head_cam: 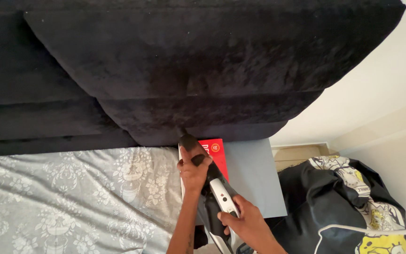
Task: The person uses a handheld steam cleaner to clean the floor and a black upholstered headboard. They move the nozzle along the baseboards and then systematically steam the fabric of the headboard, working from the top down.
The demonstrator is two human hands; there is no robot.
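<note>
A hand-held vacuum cleaner, black with a white body, points its nozzle up at the lower edge of a black velvet cushion. My left hand grips the black nozzle end near the cushion. My right hand holds the white handle part lower down. A red flat box lies under the nozzle on a grey surface.
A grey floral bedsheet covers the left. A black bag with yellow cartoon print sits at the right, with a white cable across it. A cream wall and a strip of beige floor show at the right.
</note>
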